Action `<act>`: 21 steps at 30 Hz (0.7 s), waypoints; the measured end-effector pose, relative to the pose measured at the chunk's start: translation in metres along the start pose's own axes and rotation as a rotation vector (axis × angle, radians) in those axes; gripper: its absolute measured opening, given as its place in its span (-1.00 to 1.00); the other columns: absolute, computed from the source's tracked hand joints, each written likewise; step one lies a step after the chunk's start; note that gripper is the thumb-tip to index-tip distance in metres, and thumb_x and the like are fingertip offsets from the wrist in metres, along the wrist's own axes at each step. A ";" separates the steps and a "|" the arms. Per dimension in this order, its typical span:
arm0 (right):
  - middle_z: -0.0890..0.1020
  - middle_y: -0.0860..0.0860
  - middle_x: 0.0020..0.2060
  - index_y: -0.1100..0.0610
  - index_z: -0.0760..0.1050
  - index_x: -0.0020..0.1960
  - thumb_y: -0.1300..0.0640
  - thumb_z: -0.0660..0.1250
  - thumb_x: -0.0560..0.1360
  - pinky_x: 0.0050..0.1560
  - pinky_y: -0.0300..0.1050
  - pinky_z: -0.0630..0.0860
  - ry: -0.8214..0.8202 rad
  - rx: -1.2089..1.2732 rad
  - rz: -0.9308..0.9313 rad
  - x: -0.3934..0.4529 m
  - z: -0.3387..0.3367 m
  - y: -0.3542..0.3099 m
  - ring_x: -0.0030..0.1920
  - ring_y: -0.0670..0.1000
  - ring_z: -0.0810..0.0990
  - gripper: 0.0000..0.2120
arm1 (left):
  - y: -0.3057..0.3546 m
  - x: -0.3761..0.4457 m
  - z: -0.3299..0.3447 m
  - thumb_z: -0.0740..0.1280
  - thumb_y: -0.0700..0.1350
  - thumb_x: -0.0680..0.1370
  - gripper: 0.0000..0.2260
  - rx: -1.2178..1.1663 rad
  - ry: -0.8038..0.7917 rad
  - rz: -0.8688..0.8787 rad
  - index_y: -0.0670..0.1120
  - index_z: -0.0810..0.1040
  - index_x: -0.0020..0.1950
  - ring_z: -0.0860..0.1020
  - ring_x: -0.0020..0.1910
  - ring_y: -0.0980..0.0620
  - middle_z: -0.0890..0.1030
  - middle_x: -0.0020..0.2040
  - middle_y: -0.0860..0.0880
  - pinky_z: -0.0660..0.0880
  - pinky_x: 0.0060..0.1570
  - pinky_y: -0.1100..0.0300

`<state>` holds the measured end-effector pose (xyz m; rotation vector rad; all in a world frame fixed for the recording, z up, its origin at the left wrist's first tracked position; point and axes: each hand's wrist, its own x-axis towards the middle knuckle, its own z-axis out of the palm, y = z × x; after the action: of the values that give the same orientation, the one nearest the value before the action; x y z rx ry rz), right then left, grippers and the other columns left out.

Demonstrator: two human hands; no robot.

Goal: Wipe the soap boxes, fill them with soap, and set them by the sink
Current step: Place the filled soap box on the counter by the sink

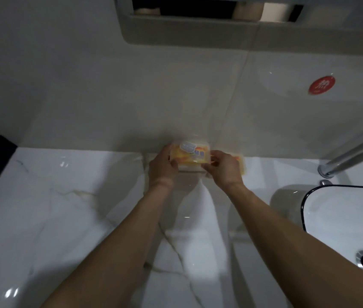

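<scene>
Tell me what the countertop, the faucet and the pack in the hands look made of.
Countertop: polished marble or a marble-look slab, white with grey-gold veins and glare spots. Faucet: chromed metal, mirror-bright. Yellow pack: likely soft plastic film with a paler flap on top; blur leaves it uncertain.

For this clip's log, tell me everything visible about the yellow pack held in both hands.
The yellow pack looks like a soft plastic-wrapped packet, yellow-orange with a blue print patch and a pale oval flap label on top; motion blur hides the lettering. It sits at the back of the marble counter against the wall, seemingly atop a whitish box. The left hand grips its left end and the right hand its right end. Another yellow item shows just behind the right hand.
</scene>
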<state>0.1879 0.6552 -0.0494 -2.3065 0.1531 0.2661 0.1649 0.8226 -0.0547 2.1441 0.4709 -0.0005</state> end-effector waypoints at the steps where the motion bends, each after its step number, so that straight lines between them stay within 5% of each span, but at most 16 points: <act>1: 0.70 0.14 0.11 0.18 0.57 0.30 0.15 0.50 0.47 0.18 0.00 0.55 -0.004 -0.021 -0.012 0.000 0.000 0.000 0.07 0.10 0.67 -0.59 | -0.002 0.001 0.002 0.30 -0.27 0.56 -0.58 0.005 -0.008 0.007 -0.04 0.47 0.41 0.59 0.19 -0.11 0.63 0.22 -0.14 0.46 0.20 0.12; 7: 0.69 0.12 0.12 0.16 0.55 0.29 0.12 0.49 0.47 0.11 -0.01 0.54 0.002 -0.129 -0.078 -0.003 0.003 0.004 0.10 0.14 0.65 -0.59 | -0.011 0.002 0.003 0.37 -0.24 0.51 -0.54 -0.022 -0.004 0.073 -0.03 0.48 0.40 0.62 0.09 -0.09 0.65 0.16 -0.11 0.51 0.15 0.08; 13: 0.65 0.13 0.10 0.15 0.54 0.26 0.04 0.51 0.44 0.09 0.00 0.40 0.046 -0.429 -0.174 0.001 0.006 0.008 0.17 0.17 0.50 -0.56 | -0.024 -0.003 0.001 0.42 -0.28 0.44 -0.39 0.071 -0.013 0.157 0.01 0.41 0.46 0.58 0.21 -0.07 0.62 0.24 -0.07 0.50 0.21 0.02; 21: 0.68 0.12 -0.01 0.11 0.61 0.11 -0.07 0.44 0.49 0.04 -0.01 0.38 0.103 -0.618 -0.192 0.002 0.010 0.009 0.11 0.16 0.52 -0.69 | -0.027 0.003 -0.003 0.41 -0.11 0.50 -0.76 0.393 0.013 0.155 -0.04 0.61 0.17 0.61 0.11 -0.15 0.69 0.09 -0.06 0.55 0.02 0.03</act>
<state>0.1865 0.6560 -0.0632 -2.9252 -0.1187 0.1010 0.1587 0.8396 -0.0747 2.5635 0.3293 0.0085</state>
